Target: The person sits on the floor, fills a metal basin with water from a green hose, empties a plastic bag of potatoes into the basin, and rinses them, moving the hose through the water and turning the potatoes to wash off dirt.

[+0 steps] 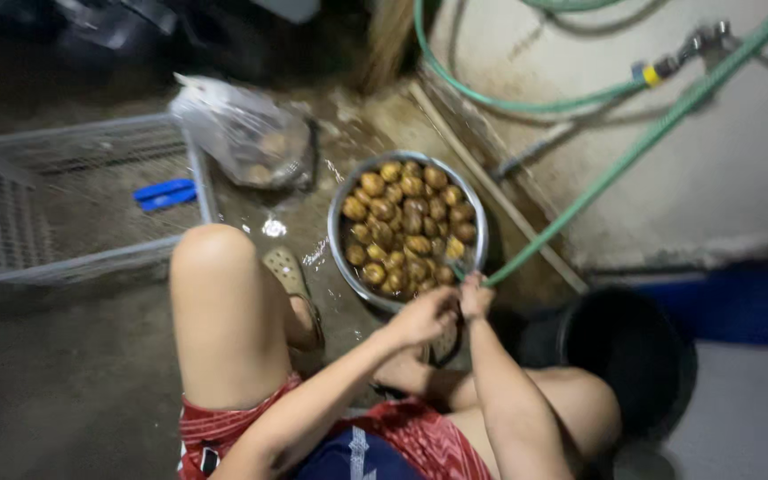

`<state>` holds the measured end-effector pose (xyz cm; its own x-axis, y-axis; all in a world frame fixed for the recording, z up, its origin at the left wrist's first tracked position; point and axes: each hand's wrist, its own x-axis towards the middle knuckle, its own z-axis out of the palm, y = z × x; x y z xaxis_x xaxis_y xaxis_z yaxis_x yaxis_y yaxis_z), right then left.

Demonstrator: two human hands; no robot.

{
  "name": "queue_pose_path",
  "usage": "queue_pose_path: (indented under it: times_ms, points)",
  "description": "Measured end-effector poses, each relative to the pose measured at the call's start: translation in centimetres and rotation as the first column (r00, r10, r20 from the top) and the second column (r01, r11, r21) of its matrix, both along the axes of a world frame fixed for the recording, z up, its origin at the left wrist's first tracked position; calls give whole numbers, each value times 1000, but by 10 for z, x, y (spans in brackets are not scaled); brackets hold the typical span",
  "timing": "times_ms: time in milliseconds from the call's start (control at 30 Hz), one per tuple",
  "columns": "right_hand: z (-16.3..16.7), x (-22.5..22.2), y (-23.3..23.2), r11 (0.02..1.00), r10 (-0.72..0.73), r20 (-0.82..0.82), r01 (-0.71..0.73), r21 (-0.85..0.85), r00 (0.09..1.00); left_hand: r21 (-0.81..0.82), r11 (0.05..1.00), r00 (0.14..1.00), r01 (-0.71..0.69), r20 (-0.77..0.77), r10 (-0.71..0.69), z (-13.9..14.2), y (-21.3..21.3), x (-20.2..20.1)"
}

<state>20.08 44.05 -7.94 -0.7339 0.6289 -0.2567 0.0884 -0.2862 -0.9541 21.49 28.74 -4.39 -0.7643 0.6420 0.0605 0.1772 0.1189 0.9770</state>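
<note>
A round metal basin (338,260) on the wet floor holds several brown potatoes (406,222). A green hose (620,160) runs down from the wall tap to the basin's near right rim. My right hand (475,295) is shut on the hose's end there. My left hand (427,316) is beside it, fingers curled at the same spot; the blur hides whether it grips the hose. My bare knees and red patterned shorts fill the bottom of the view.
A white plastic crate (11,213) with a blue object (164,193) inside sits at left. A clear plastic bag (242,133) lies behind the basin. A black bucket (624,356) stands at right by the stained wall. A sandal (288,271) is on my foot.
</note>
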Motion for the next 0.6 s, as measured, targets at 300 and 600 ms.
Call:
queue_pose_path:
  times_ms: [300, 600]
  points:
    - [30, -27, 6, 992, 125, 505, -99, -79, 854, -130, 929, 889, 346, -271, -369, 133, -57, -51]
    - [25, -29, 72, 827, -55, 285, -117, 550, 957, -609, 757, 880, 237, -196, -433, 115, -121, -113]
